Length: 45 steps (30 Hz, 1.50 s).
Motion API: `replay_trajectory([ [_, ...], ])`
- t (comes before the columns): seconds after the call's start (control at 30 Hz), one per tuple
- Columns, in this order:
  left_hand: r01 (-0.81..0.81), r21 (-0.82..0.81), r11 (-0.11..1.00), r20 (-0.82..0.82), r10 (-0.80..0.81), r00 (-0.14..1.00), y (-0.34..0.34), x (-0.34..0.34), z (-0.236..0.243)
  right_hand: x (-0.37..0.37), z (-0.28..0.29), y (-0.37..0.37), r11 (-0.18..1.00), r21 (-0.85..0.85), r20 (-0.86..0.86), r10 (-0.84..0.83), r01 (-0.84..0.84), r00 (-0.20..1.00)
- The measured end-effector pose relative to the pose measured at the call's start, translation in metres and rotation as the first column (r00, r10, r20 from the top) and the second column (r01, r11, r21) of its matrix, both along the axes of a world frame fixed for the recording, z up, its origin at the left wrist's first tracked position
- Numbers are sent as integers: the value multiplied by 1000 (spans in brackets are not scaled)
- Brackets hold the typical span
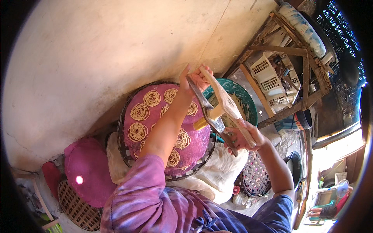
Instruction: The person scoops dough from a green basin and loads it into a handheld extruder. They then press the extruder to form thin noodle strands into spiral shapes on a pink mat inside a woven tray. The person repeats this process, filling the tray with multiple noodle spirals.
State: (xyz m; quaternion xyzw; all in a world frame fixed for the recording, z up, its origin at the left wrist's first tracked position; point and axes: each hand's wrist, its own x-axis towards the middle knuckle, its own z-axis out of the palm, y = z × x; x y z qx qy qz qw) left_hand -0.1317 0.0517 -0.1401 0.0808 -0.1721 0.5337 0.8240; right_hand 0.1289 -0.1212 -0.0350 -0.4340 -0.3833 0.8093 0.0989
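Observation:
Both my hands grip a wooden dough press made of two long bars. Its pale upper bar (224, 95) carries a plunger that enters the darker lower bar (206, 104), and a brass-coloured cylinder (200, 124) sticks out below. Round the far ends of the bars closes my left hand (198, 80). At the near right ends, my right hand (247, 135) is wrapped round them. Beneath the press lies a round woven tray (123, 149) lined with pink cloth (198, 145). Several coiled rings of thin dough strands (137, 132) rest on that cloth, some hidden by my left forearm.
A green basin (248, 101) with pale dough stands right of the tray. Beyond it, a wooden rack (272, 48) holds white plastic baskets (271, 82). A plaster wall (97, 46) rises behind. At left are a pink-covered round form (87, 171) and an upturned woven basket (79, 209).

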Motion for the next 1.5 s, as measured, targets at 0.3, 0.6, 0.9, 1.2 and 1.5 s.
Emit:
replay_trajectory([
  [0.3, -124, 164, 979, 36, 120, 992, -3, -29, 36, -22, 36, -2, 965, 251, 207, 24, -77, 978],
  [0.6, -125, 129, 984, 96, 113, 989, -11, -14, 52, -19, 58, -4, 943, 332, 303, -76, -31, 950],
  [0.9, -167, 63, 984, -31, 169, 985, -27, -14, 29, -16, 38, -23, 963, 267, 191, -18, -34, 981],
  [1.2, -171, 49, 984, 101, 165, 981, -15, 2, -2, -3, -47, 3, 992, -2, -430, -114, 125, 895],
  [1.5, -229, 98, 969, 327, 186, 927, -9, -18, -13, -25, -132, 21, 994, -41, -449, -112, 105, 886],
])
